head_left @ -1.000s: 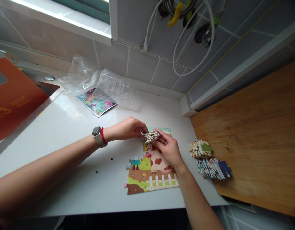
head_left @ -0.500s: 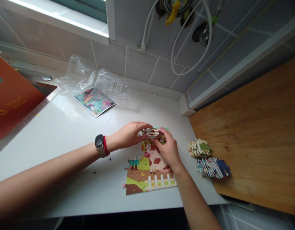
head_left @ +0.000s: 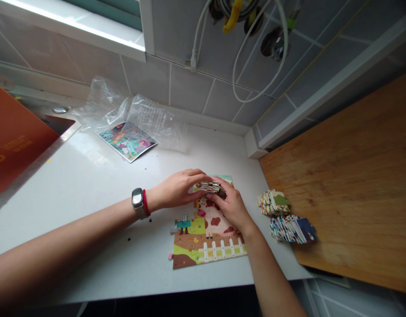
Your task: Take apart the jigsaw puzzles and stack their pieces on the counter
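Observation:
A stack of puzzle pieces [head_left: 208,187] is held between my two hands, its edges facing me. My left hand [head_left: 185,187], with a watch on the wrist, has its fingers wrapped round the stack's left side. My right hand [head_left: 232,204] grips the right end with thumb and fingers. Below them on the white counter lies a partly joined puzzle [head_left: 203,242] showing a cow, brown ground and a white fence; my right hand and forearm cover part of it.
Two rows of stacked pieces [head_left: 274,202] [head_left: 292,230] lie to the right by a wooden board [head_left: 351,185]. Behind are clear plastic bags [head_left: 153,121] and a picture card [head_left: 127,143]. An orange box [head_left: 18,141] stands at the left.
My right hand has closed in further over the right end of the stack, and its fingers have shifted slightly. The view has moved a little.

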`<action>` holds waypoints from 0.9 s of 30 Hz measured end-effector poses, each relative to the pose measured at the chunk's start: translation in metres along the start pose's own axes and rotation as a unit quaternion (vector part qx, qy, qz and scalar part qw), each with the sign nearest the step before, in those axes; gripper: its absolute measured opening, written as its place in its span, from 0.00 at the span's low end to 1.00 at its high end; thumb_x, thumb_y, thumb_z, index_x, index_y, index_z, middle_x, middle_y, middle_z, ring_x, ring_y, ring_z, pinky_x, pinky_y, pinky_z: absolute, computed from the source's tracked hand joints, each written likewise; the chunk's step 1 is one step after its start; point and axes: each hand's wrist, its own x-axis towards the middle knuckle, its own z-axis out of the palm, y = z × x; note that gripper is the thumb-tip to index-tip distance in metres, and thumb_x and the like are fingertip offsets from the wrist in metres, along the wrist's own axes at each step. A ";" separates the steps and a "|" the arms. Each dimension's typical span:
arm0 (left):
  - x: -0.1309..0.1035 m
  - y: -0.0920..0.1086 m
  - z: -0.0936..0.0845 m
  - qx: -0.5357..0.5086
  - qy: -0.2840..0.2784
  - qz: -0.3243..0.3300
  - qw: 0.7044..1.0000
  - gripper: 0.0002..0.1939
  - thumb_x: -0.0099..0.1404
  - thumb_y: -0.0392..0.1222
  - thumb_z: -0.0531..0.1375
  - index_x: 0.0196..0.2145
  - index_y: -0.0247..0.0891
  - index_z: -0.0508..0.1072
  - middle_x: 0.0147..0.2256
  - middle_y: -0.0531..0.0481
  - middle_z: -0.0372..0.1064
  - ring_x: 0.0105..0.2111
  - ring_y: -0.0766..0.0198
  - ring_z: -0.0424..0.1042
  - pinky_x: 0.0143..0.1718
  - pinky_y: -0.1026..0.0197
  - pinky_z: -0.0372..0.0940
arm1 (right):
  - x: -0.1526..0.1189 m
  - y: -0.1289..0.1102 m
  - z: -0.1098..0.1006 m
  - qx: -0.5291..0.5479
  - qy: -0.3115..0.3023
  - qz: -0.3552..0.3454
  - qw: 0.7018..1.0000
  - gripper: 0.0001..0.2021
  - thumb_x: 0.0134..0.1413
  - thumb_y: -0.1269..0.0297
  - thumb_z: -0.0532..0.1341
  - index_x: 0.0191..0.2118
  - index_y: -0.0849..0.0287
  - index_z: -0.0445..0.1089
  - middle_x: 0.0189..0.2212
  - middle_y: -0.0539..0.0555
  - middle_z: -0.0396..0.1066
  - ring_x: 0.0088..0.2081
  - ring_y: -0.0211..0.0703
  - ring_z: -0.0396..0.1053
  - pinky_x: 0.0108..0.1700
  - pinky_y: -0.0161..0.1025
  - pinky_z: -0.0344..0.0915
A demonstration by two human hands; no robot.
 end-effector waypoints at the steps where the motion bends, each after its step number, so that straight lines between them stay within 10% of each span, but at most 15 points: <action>1: 0.000 0.001 -0.001 -0.007 0.003 -0.003 1.000 0.17 0.71 0.41 0.59 0.56 0.39 0.71 0.49 0.42 0.73 0.46 0.58 0.75 0.48 0.55 0.70 | 0.000 0.000 -0.001 -0.001 0.002 -0.004 1.000 0.22 0.59 0.57 0.67 0.58 0.51 0.71 0.57 0.56 0.72 0.59 0.53 0.68 0.63 0.49 0.61; 14: 0.001 0.002 -0.028 0.062 -0.055 -0.080 0.993 0.29 0.69 0.58 0.60 0.61 0.39 0.64 0.51 0.41 0.74 0.47 0.53 0.76 0.47 0.54 0.69 | 0.001 0.000 0.000 -0.006 0.028 -0.006 1.000 0.19 0.56 0.56 0.69 0.52 0.54 0.72 0.47 0.57 0.75 0.50 0.52 0.72 0.54 0.47 0.67; 19: -0.014 0.030 -0.052 0.220 -0.204 -0.188 0.935 0.21 0.66 0.56 0.62 0.46 0.36 0.74 0.38 0.40 0.78 0.35 0.49 0.78 0.35 0.54 0.69 | -0.003 -0.006 0.002 0.071 0.026 0.024 0.997 0.19 0.54 0.55 0.70 0.49 0.55 0.72 0.44 0.56 0.77 0.44 0.50 0.75 0.49 0.44 0.71; 27: -0.030 0.077 -0.011 0.258 -0.309 -0.159 0.902 0.15 0.59 0.47 0.69 0.39 0.34 0.76 0.32 0.39 0.77 0.32 0.44 0.79 0.29 0.52 0.71 | -0.009 -0.012 -0.009 0.374 -0.121 0.077 0.916 0.20 0.52 0.54 0.72 0.48 0.57 0.72 0.41 0.55 0.79 0.39 0.44 0.78 0.43 0.39 0.74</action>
